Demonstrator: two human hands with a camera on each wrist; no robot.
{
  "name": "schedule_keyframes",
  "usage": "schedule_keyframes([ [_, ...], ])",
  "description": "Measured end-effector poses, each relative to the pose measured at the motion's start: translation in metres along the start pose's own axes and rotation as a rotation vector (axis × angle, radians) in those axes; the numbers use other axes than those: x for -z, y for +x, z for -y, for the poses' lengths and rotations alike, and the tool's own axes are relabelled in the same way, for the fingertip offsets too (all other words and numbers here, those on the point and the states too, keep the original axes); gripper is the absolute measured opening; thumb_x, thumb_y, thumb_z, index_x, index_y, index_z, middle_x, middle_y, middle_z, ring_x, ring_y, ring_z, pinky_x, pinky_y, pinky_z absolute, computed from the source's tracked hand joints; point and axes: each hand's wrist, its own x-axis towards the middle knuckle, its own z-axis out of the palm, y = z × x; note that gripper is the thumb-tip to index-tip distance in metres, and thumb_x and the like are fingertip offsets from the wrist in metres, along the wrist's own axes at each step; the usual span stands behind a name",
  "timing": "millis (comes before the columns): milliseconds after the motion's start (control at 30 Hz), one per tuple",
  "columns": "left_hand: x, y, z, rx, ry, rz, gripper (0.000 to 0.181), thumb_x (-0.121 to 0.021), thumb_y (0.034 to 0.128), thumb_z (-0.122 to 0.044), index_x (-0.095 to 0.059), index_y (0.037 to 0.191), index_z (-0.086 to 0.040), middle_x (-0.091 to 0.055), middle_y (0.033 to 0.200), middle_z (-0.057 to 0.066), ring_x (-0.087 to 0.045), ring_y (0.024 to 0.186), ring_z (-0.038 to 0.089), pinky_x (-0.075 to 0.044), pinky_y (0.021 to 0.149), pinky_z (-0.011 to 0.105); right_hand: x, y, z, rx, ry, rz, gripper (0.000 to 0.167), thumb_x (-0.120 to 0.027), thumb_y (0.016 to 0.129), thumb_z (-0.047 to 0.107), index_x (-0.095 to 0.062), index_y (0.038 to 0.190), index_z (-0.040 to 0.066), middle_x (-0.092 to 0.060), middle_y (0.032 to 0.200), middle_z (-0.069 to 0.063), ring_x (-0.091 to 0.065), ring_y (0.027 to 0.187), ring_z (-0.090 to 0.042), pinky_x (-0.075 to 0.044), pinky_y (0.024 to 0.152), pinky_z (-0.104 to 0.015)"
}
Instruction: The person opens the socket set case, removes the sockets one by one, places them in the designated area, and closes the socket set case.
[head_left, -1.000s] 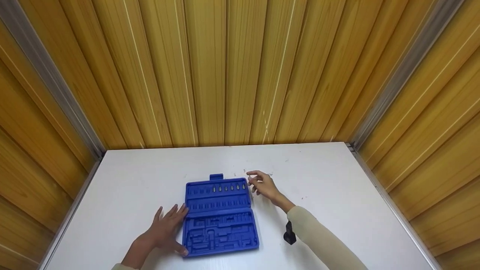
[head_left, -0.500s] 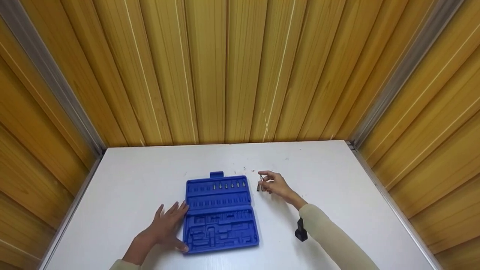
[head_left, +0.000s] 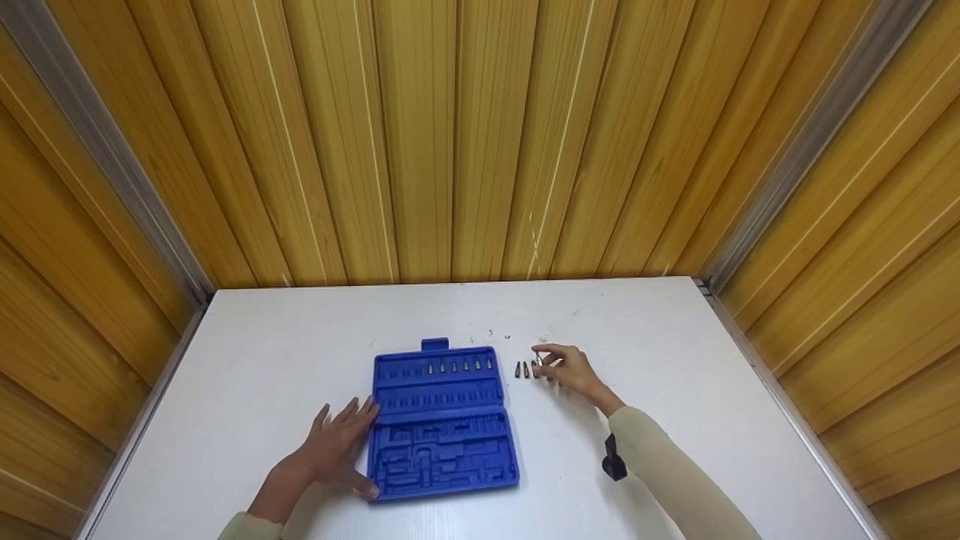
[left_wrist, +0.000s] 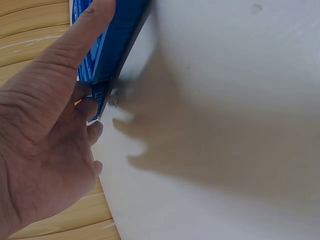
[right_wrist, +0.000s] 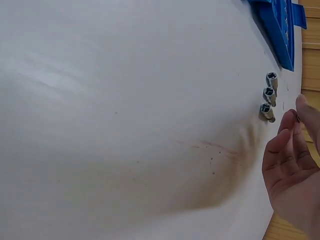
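Note:
A blue tool case (head_left: 448, 484) lies open on the white table, with several small metal sockets (head_left: 454, 367) in its upper row. My left hand (head_left: 332, 450) rests spread along the case's left edge, thumb at the near corner; in the left wrist view the thumb (left_wrist: 75, 40) lies against the case's side. Right of the case, my right hand (head_left: 571, 371) pinches a small metal socket (head_left: 538, 358) between thumb and finger, mostly hidden by them. Just left of that hand, three sockets (right_wrist: 269, 95) lie in a row on the table.
The white table (head_left: 300, 330) meets yellow wood-patterned panels (head_left: 480, 150) at the back and sides, with grey metal posts at the corners. Small dark specks lie behind the case. A black device (head_left: 614, 459) hangs at the right wrist.
My right hand has moved right, away from the case's upper right corner, and the three sockets on the table now show beside it. My left hand stays on the case.

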Motion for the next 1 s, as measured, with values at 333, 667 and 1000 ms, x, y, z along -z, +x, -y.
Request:
schedule_keyframes([
  [333, -0.002, 0.001, 0.002, 0.002, -0.014, -0.004, 0.136, -0.096, 0.0546, -0.054, -0.029, 0.157, 0.006, -0.027, 0.165, 0.027, -0.022, 0.153, 0.052, -0.005, 0.120, 0.078, 0.007, -0.006, -0.018, -0.050, -0.135, -0.037, 0.037, -0.077, 0.087, 0.002, -0.068, 0.121, -0.012, -0.070, 0.090, -0.023, -0.056, 0.071, -0.009, -0.045, 0.059, -0.015],
  [667, -0.002, 0.001, 0.001, 0.050, -0.020, 0.015, 0.137, -0.097, 0.0532, -0.052, -0.028, 0.158, 0.003, -0.024, 0.168, 0.024, -0.018, 0.156, 0.048, -0.002, 0.122, 0.075, -0.001, -0.009, -0.024, -0.170, -0.209, -0.061, 0.036, -0.077, 0.089, 0.007, -0.071, 0.124, -0.002, -0.070, 0.096, -0.014, -0.060, 0.084, -0.019, -0.049, 0.080, -0.032],
  [1000, -0.002, 0.002, -0.004, 0.069, 0.002, 0.030, 0.137, -0.098, 0.0532, -0.051, -0.028, 0.158, 0.003, -0.025, 0.167, 0.024, -0.019, 0.155, 0.048, -0.004, 0.123, 0.074, -0.004, -0.013, -0.021, -0.178, -0.221, -0.069, 0.038, -0.076, 0.091, 0.008, -0.069, 0.127, 0.001, -0.069, 0.099, -0.017, -0.064, 0.095, -0.030, -0.050, 0.085, -0.039],
])
